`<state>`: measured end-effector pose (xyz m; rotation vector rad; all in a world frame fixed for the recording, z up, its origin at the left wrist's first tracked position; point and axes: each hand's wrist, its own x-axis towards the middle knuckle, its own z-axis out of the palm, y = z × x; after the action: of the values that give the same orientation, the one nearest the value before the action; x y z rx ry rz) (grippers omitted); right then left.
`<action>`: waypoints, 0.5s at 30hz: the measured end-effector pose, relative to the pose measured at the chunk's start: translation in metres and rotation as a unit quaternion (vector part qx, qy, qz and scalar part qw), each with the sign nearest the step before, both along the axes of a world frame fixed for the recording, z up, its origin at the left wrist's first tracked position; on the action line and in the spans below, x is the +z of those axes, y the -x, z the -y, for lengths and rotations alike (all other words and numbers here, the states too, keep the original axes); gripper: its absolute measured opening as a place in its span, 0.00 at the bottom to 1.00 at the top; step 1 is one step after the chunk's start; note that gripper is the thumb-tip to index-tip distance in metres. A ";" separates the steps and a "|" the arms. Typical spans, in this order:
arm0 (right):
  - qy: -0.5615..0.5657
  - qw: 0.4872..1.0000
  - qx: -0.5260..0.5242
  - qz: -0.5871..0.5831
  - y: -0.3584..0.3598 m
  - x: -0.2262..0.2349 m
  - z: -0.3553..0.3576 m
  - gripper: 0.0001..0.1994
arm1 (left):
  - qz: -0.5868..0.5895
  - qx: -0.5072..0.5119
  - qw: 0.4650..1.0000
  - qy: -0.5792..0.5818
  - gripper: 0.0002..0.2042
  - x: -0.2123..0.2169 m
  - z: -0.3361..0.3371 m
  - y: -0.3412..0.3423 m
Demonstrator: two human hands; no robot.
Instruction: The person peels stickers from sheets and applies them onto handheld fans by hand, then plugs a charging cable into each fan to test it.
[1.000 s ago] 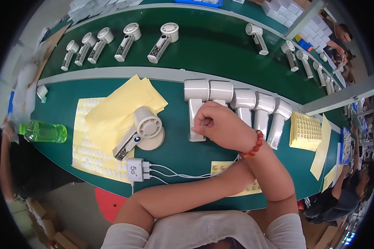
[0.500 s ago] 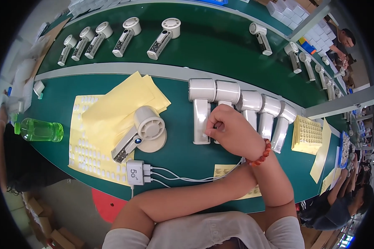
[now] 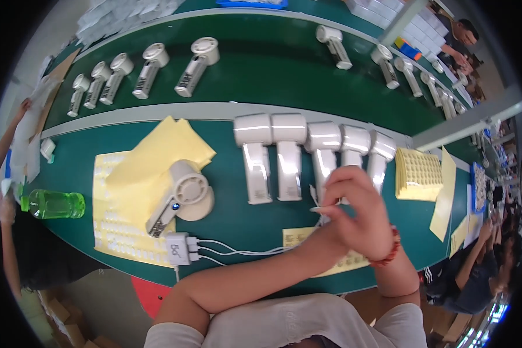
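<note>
My right hand hangs curled above the table's front, in front of the right-hand fans. Thumb and fingers come together around a small pale tip that I cannot make out. My left forearm crosses from the lower left and passes beneath the right hand; the left hand's fingers are hidden there. Several white handheld fans stand in a row, heads away from me, the leftmost fan apart from my hand. Just below my hands lies a yellow sticker sheet, partly covered by the left arm.
One fan leans on a round base over yellow sheets. A white charger feeds cables. At left lies a green bottle; at right, a sticker stack. More fans lie on the green belt. Other people work either side.
My right hand has drawn back from the leftmost fans, toward me and to the right. The whole view has shifted, and the fans on the belt appear farther left and lower.
</note>
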<state>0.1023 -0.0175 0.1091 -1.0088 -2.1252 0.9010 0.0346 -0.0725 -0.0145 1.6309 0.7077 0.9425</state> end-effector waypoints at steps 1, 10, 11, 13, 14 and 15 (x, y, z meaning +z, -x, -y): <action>0.046 0.999 -0.026 0.015 -0.020 -0.002 0.004 0.08 | -0.062 -0.031 0.996 -0.064 0.12 -0.004 -0.005 0.000; 0.195 0.973 -0.059 0.108 -0.144 -0.033 0.064 0.07 | -0.238 -0.028 0.944 -0.225 0.15 0.027 -0.010 0.006; 0.197 0.972 -0.053 0.115 -0.146 -0.037 0.066 0.06 | -0.268 -0.023 0.933 -0.239 0.15 0.029 -0.007 0.006; 0.199 0.971 -0.060 0.114 -0.145 -0.042 0.070 0.06 | -0.305 -0.020 0.919 -0.250 0.16 0.031 -0.002 0.004; 0.198 0.971 -0.061 0.116 -0.144 -0.045 0.071 0.06 | -0.311 -0.018 0.916 -0.254 0.16 0.032 0.000 0.003; 0.193 0.973 -0.057 0.110 -0.144 -0.048 0.073 0.06 | -0.306 -0.020 0.919 -0.247 0.16 0.033 0.001 0.002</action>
<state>0.2461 -0.0903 0.0613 -1.4715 -2.0852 1.2215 0.0321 -0.0738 0.0188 2.4323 0.8920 0.5931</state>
